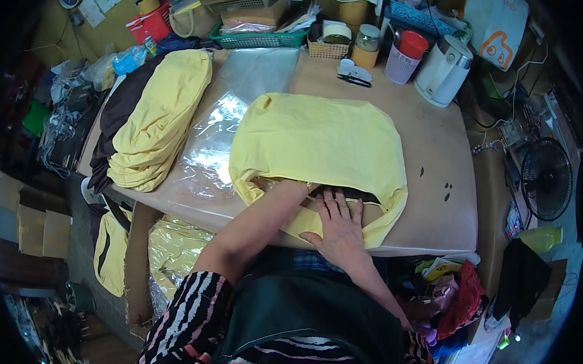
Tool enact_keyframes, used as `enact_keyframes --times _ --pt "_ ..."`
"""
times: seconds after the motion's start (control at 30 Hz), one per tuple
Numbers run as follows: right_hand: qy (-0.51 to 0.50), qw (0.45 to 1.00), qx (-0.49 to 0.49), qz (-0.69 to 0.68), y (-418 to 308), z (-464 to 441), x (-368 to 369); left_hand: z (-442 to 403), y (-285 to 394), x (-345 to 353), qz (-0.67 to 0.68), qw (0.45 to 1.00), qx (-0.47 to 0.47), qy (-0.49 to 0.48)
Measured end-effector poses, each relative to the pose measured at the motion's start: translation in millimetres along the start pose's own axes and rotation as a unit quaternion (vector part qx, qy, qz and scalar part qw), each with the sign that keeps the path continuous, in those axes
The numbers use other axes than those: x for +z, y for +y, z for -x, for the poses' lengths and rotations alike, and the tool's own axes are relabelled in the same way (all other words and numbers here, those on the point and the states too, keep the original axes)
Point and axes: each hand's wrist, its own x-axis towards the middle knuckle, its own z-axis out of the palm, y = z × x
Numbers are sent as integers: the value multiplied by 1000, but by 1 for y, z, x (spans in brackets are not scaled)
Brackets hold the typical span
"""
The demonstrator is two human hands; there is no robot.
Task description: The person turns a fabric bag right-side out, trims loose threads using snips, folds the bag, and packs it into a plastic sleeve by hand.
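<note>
A pale yellow fabric cover (319, 134) with a gathered, open near edge lies in the middle of the table. My left hand (297, 193) reaches into that opening; its fingers are hidden under the cloth, so their grip cannot be seen. Flat on the near edge of the cover rests my right hand (339, 228), fingers spread, holding nothing. Dark material shows inside the opening beyond its fingertips. Left of the cover, a stack of clear plastic bags (219, 123) lies flat and shiny.
A pile of folded yellow covers (161, 114) with dark cloth sits at the table's left. Along the back stand a white kettle (445, 70), a jar (366, 45), baskets and black thread snips (354, 81). A cardboard box (139, 266) holds plastic-wrapped yellow items below left.
</note>
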Motion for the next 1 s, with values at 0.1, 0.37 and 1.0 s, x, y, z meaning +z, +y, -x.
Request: enact_keyframes --times 0.1,0.37,1.0 --pt "-42 999 31 -13 9 10 -13 37 23 -20 61 994 78 -54" --pt "83 902 101 -413 95 47 -146 115 -37 -142 202 944 -95 243" --pt "139 950 48 -274 184 -52 -67 39 -82 -56 141 934 -80 318"
